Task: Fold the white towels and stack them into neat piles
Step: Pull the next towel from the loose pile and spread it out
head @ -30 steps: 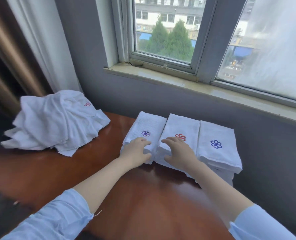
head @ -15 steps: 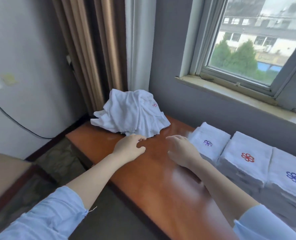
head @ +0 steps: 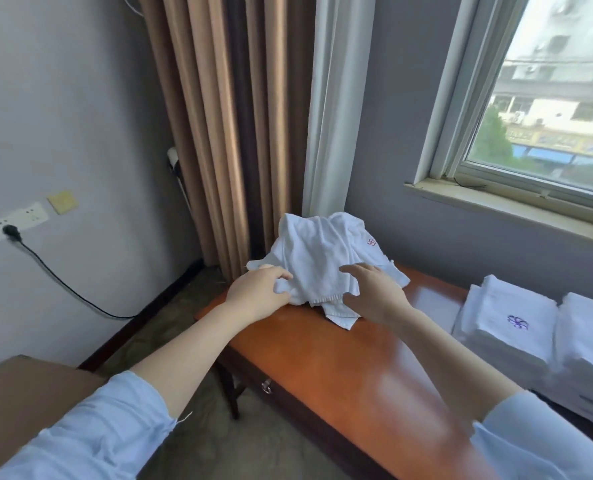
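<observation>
Beyond the fingertips, past the table end: brown curtain, hanging full height. Under both forearms: polished wooden table. At its far end, directly beneath and ahead of both sets of fingers: crumpled heap of white towels, unfolded. Well to the right of the right fingers, against the wall: folded stack with purple emblem; touching its outer side, folded stack with red emblem, cut by the frame edge. The left hand has fingers curled, grasping a bunch of cloth at the heap's near-left edge. The right hand has fingers spread, slightly bent, released, laid on the heap's near-right edge. Just beyond the right fingertips, on the heap: small red mark
</observation>
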`<state>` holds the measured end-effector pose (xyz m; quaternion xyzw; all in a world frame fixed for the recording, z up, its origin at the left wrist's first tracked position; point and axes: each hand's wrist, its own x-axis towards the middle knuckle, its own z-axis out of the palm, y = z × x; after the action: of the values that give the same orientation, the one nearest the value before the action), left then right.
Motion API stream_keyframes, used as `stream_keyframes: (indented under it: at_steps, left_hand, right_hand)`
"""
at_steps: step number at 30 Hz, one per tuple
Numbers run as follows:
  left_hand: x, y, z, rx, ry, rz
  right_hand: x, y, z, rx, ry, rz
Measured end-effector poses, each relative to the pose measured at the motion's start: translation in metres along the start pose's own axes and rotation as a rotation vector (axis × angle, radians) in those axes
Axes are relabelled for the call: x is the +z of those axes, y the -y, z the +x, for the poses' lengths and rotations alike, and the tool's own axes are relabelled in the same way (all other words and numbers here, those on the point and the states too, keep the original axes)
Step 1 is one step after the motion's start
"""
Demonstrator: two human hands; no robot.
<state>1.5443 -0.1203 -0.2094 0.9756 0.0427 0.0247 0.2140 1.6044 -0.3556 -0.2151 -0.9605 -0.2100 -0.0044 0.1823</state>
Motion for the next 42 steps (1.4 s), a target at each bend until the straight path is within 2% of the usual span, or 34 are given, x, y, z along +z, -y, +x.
stream_keyframes:
  at_steps: [7, 19, 24, 29, 36, 38, 40, 42]
  left_hand:
    - [0.001, 0.043, 0.054, 0.021, 0.024, -0.044]
    - [0.003, 0.080, 0.224, 0.043, 0.081, -0.023]
    - [0.010, 0.093, 0.281, 0.078, 0.107, -0.040]
    - [0.022, 0.109, 0.333, 0.137, 0.206, -0.034]
    - [0.035, 0.127, 0.403, 0.257, 0.404, -0.007]
    - [0.039, 0.128, 0.416, 0.287, 0.406, 0.017]
    - [0.042, 0.124, 0.425, 0.344, 0.360, -0.031]
    - [0.043, 0.112, 0.434, 0.434, 0.329, -0.166]
  right_hand:
    - [0.019, 0.005, 0.057, 0.056, 0.011, 0.033]
    - [0.046, -0.018, 0.236, 0.129, 0.026, 0.100]
    - [0.064, -0.026, 0.289, 0.258, 0.048, 0.095]
    - [0.092, -0.027, 0.318, 0.394, 0.120, 0.031]
    - [0.110, -0.005, 0.347, 0.578, 0.041, -0.068]
    - [0.108, 0.005, 0.351, 0.594, -0.003, -0.037]
    - [0.104, 0.009, 0.352, 0.584, -0.133, 0.025]
    - [0.094, 0.011, 0.350, 0.581, -0.278, 0.186]
